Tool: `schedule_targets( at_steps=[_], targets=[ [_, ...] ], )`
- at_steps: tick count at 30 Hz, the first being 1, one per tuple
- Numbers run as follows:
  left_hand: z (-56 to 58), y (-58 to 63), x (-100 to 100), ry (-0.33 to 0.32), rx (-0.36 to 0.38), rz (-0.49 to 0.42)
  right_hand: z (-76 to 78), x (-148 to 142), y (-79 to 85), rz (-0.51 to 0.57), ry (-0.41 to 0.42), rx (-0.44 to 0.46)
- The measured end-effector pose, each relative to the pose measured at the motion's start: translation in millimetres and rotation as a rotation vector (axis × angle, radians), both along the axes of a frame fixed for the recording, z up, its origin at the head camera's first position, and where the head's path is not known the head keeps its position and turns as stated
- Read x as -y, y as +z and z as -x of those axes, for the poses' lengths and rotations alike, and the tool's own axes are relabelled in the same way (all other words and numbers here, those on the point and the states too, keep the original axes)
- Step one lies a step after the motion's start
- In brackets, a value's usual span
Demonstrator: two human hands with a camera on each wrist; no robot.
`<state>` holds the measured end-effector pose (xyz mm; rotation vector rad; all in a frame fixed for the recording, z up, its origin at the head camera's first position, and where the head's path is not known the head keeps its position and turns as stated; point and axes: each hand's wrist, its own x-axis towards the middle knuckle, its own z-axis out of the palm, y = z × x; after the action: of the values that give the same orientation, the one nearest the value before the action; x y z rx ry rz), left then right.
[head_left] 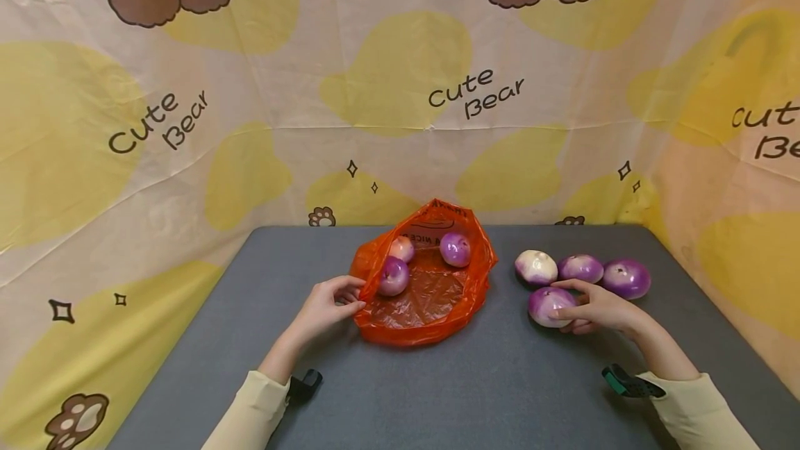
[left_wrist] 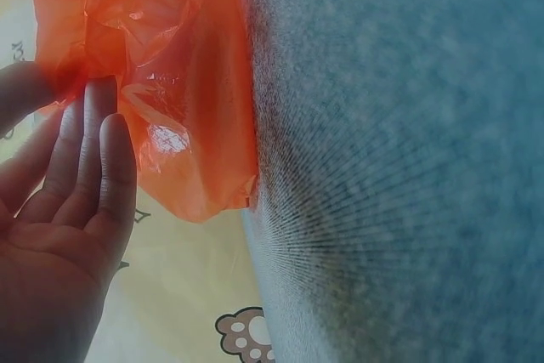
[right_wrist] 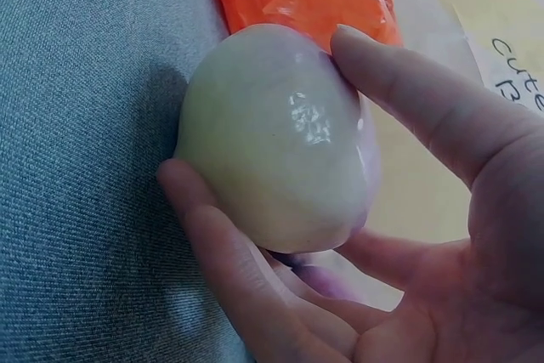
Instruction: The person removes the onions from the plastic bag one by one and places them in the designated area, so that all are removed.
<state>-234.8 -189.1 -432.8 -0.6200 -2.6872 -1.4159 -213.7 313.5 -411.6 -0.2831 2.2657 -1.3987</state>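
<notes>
An orange-red plastic bag lies on its side in the middle, its mouth facing me. My left hand pinches the left edge of its mouth between thumb and fingers; in the left wrist view the film bunches at the fingertips. Inside the bag are three round vegetables, one purple, one pinkish and another purple. On the right, my right hand grips a glossy purple-and-white round vegetable, thumb on one side and fingers round the other. Its pale underside fills the right wrist view.
Just behind the right hand sit three more round vegetables in a row: a mostly white one, a purple one and a darker purple one. The grey table ends at a printed cloth backdrop.
</notes>
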Motion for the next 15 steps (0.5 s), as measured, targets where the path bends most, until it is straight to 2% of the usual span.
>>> schedule_targets(
  at_steps=[15],
  targets=[
    [-2.1, 2.1, -0.8, -0.005, -0.017, 0.011, -1.1, -0.3, 2.7, -0.003, 0.002, 0.020]
  ],
)
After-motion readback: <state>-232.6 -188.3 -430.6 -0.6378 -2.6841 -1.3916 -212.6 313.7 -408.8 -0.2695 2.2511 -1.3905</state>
